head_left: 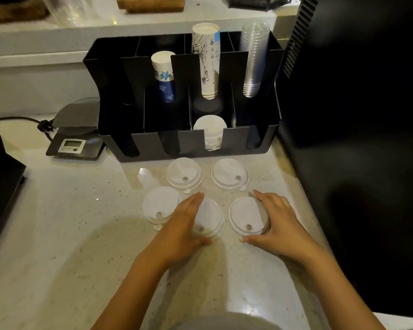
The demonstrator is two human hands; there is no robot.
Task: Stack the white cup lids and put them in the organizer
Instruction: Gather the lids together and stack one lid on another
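Several white cup lids lie on the pale stone counter in front of the black organizer (138,141). Two sit in the far row, one (184,173) on the left and one (229,173) on the right. The near row has a left lid (160,204), a middle lid (209,220) and a right lid (246,216). My left hand (181,227) cups the left side of the middle lid, thumb at its near edge. My right hand (274,217) curls around the right side of the right lid. Both lids rest on the counter. A stack of white lids (210,129) stands in a front organizer slot.
The organizer's back slots hold a blue-and-white paper cup stack (163,77), a tall white paper cup stack (206,60) and clear plastic cups (254,58). A digital scale (74,136) with a cable sits left of it. A large black appliance (355,115) borders the right; another dark object (0,182) is at the left edge.
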